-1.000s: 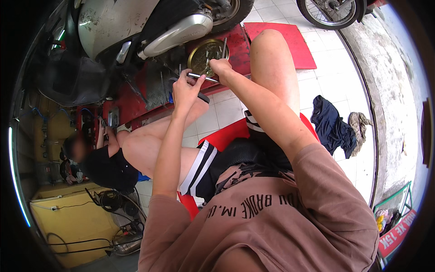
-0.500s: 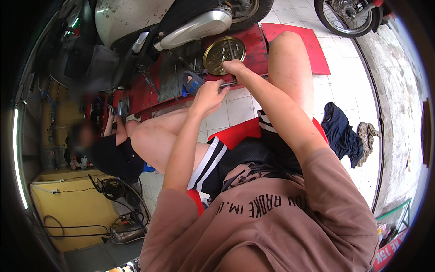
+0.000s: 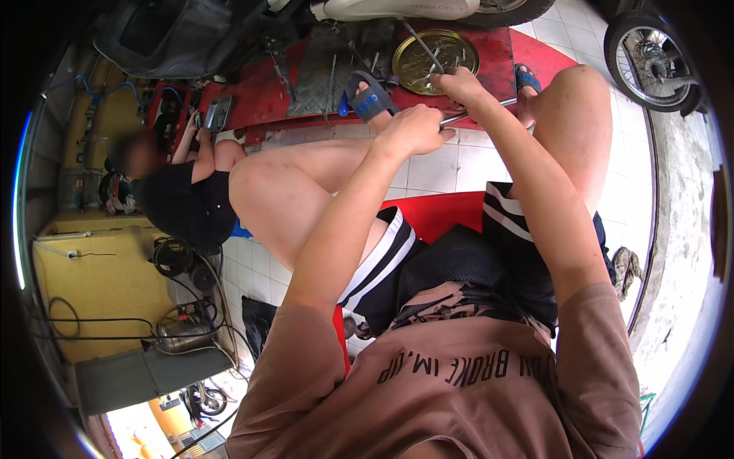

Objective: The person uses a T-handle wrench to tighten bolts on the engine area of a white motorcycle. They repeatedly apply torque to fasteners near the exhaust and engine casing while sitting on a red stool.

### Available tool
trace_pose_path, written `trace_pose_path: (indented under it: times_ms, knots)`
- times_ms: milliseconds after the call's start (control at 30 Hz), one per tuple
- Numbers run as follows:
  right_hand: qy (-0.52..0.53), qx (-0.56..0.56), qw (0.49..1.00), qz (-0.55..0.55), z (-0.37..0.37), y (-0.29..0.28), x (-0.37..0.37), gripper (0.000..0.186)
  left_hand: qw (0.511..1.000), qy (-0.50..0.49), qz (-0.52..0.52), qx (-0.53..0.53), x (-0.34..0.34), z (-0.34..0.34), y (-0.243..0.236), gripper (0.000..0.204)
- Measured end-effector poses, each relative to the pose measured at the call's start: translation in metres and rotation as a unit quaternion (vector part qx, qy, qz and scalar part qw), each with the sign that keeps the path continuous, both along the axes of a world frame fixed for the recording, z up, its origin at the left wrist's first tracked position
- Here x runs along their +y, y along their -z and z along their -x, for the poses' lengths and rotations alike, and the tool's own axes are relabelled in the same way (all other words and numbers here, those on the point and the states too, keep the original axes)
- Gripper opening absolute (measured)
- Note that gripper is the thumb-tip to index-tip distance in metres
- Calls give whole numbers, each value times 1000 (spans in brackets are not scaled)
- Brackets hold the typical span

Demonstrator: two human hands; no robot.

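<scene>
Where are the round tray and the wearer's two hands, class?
Round tray [image 3: 407,60]: head view, bare floor near its left rim.
Left hand [image 3: 417,128]: head view, on its back.
Right hand [image 3: 462,86]: head view, on its back.

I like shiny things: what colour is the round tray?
Gold-coloured; the tray shows best in the head view.

At the top centre of the frame, the round tray [image 3: 408,64] is gold-coloured metal with a glossy sheen; the slim bar [image 3: 421,44] over it looks like duller grey metal. Just below, the rod [image 3: 456,118] is smooth, shiny metal. The red platform [image 3: 493,47] looks painted, scuffed and stained, its grey plate [image 3: 312,86] raised in a rough tread. Mid-frame, the seat [image 3: 443,206] is smooth red plastic, the shorts [image 3: 455,260] textured cloth; lower centre, the shirt [image 3: 466,398] is matt brown cloth
</scene>
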State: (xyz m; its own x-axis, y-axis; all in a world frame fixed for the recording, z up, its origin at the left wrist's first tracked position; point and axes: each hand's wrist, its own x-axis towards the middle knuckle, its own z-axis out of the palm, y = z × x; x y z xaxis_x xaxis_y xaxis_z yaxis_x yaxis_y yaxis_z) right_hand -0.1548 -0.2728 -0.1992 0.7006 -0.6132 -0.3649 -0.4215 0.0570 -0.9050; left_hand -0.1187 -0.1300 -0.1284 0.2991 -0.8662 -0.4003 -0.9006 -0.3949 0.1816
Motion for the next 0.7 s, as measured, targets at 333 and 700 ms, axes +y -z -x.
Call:
trace_pose_path:
  times_ms: [333,700]
  knots:
    - [31,0,999,-20,-11,-11,8,35,998,-17,65,-11,-2,-9,-1,37]
    - [-5,-100,994,-35,-26,-5,13,43,972,5,139,-187,1,-10,-2,17]
